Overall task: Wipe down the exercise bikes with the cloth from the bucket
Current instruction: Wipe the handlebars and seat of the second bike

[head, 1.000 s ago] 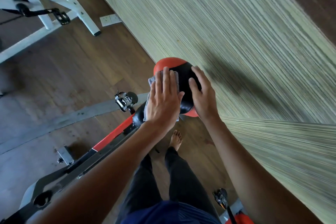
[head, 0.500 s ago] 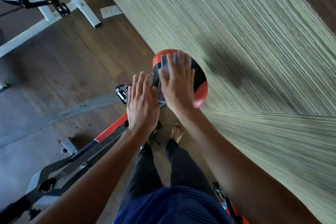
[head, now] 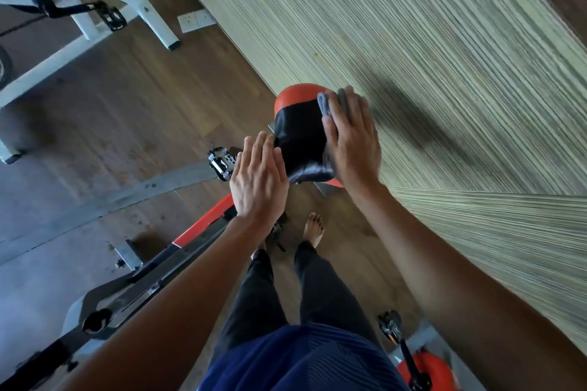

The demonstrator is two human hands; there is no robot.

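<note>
The right hand [head: 352, 140], fingers straight and together, presses the grey cloth [head: 324, 103] flat on the seat's [head: 298, 133] right side. The left hand [head: 259, 174], fingers straight, lies at the seat's left edge.

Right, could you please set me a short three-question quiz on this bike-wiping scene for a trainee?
1. Which hand presses the cloth against the saddle?
2. True or false: the left hand is curled into a fist.
3. The saddle's colours are: A white and blue; B black and red; C green and yellow.

Key
1. The right hand.
2. False: its fingers are straight.
3. B.
</note>
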